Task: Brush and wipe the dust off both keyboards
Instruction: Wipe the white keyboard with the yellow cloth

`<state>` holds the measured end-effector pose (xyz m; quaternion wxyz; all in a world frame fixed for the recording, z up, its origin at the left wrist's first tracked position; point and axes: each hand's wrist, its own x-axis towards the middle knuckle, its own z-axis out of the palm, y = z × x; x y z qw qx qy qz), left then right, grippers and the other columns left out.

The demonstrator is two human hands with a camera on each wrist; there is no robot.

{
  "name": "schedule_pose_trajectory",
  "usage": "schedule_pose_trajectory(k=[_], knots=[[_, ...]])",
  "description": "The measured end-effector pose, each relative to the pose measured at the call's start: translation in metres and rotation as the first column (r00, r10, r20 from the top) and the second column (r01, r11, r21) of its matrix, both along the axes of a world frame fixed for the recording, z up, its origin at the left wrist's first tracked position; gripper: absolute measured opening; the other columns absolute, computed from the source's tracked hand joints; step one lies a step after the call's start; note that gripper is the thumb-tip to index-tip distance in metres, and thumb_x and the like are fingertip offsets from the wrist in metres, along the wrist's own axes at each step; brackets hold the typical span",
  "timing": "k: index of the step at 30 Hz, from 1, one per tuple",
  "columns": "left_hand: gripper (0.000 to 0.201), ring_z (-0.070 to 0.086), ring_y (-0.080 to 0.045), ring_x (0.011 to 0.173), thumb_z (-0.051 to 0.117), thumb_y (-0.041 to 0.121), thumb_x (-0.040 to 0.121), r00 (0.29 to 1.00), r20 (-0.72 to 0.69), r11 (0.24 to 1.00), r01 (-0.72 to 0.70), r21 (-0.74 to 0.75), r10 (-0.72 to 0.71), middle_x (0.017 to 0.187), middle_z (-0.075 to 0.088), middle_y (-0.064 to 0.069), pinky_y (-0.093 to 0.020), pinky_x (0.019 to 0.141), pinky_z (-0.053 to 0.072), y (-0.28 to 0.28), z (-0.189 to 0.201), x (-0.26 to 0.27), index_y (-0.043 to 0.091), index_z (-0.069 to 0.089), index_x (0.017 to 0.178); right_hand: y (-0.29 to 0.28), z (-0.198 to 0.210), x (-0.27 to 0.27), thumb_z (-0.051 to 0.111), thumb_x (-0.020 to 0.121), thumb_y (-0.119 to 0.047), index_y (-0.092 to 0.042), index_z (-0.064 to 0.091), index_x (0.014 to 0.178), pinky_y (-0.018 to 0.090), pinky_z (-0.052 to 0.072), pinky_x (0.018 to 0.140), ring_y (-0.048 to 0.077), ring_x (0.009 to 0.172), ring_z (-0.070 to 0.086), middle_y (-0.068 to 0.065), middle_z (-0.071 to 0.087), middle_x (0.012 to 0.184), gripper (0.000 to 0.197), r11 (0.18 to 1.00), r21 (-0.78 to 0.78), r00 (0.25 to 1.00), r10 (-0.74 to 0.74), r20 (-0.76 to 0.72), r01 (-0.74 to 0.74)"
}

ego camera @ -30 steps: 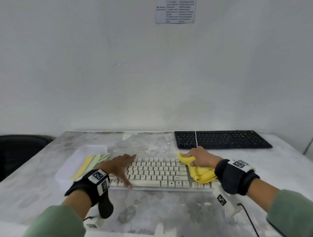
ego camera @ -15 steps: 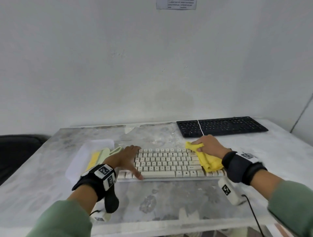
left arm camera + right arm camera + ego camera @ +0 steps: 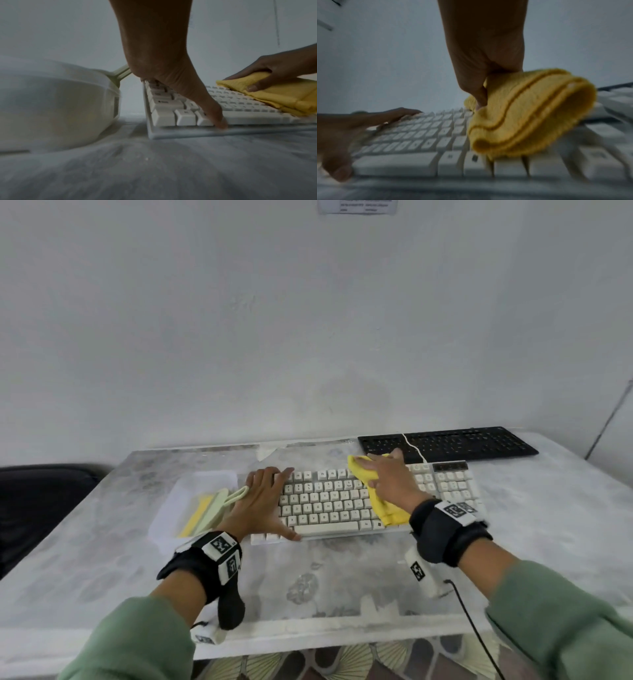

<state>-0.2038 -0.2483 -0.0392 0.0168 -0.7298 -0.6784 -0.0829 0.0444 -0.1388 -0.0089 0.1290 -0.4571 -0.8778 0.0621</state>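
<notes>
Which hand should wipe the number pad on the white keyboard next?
Right hand: it presses the yellow cloth beside the number pad; the left hand steadies the far end.

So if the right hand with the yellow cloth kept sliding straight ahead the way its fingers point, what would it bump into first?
Most likely the black keyboard. The right hand presses the yellow cloth at the back edge of the white keyboard, fingertips nearly reaching the black one. The gap between them is hard to judge.

bin (image 3: 191,501) (translucent) crowds white keyboard's (image 3: 325,501) left end.
</notes>
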Motion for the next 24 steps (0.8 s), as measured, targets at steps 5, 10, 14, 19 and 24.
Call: schedule_pose_trajectory(k=[5, 10, 14, 19, 24], knots=[[0.141, 0.028, -0.019, 0.118, 0.047, 0.091, 0.029, 1.000, 0.019, 1.000, -0.023, -0.010, 0.023, 0.124, 0.031, -0.002, -0.033, 0.107, 0.012, 0.001, -0.003, -0.001, 0.018, 0.020, 0.147, -0.009, -0.005, 0.002, 0.044, 0.092, -0.001, -0.027, 0.039, 0.139, 0.037, 0.044, 0.086, 0.028, 0.109, 0.035, 0.002, 0.053, 0.130, 0.054, 0.989, 0.146, 0.996, -0.007, 0.084, -0.006], [0.140, 0.027, -0.019, 0.119, 0.048, 0.090, 0.028, 0.999, 0.033, 0.999, -0.035, -0.006, 0.035, 0.124, 0.031, -0.003, -0.034, 0.108, 0.012, 0.002, -0.003, -0.001, 0.018, 0.021, 0.146, -0.020, -0.012, 0.014, 0.043, 0.085, 0.009, -0.029, 0.047, 0.135, 0.031, 0.043, 0.075, 0.025, 0.106, 0.036, 0.002, 0.057, 0.125, 0.062, 0.984, 0.171, 0.987, 0.029, 0.157, -0.056], [0.140, 0.024, -0.020, 0.119, 0.048, 0.090, 0.027, 0.999, 0.020, 0.999, -0.034, 0.024, 0.034, 0.125, 0.030, -0.003, -0.040, 0.112, 0.011, 0.003, -0.005, -0.001, 0.018, 0.023, 0.145, -0.010, 0.007, 0.016, 0.047, 0.087, 0.006, -0.031, 0.050, 0.132, 0.034, 0.044, 0.083, 0.023, 0.100, 0.037, 0.006, 0.060, 0.108, 0.058, 0.996, 0.081, 0.998, 0.047, -0.033, -0.045], [0.136, 0.020, -0.019, 0.120, 0.049, 0.091, 0.027, 0.999, 0.012, 0.997, -0.031, 0.065, 0.030, 0.126, 0.030, -0.006, -0.049, 0.114, 0.006, 0.003, -0.011, -0.002, 0.025, 0.015, 0.141, -0.015, 0.018, -0.001, 0.045, 0.082, 0.009, -0.027, 0.044, 0.135, 0.037, 0.040, 0.079, 0.031, 0.120, 0.031, 0.000, 0.043, 0.140, 0.064, 0.969, 0.245, 0.980, -0.012, 0.198, -0.038], [0.126, 0.025, -0.022, 0.118, 0.050, 0.091, 0.027, 0.998, 0.052, 0.995, -0.023, 0.100, 0.018, 0.124, 0.035, -0.009, -0.050, 0.114, 0.008, 0.004, -0.013, -0.002, 0.032, 0.010, 0.131, -0.023, 0.007, -0.005, 0.044, 0.081, 0.008, -0.020, 0.048, 0.129, 0.033, 0.035, 0.065, 0.030, 0.121, 0.032, -0.001, 0.054, 0.122, 0.056, 0.959, 0.284, 0.955, -0.071, 0.288, -0.015]])
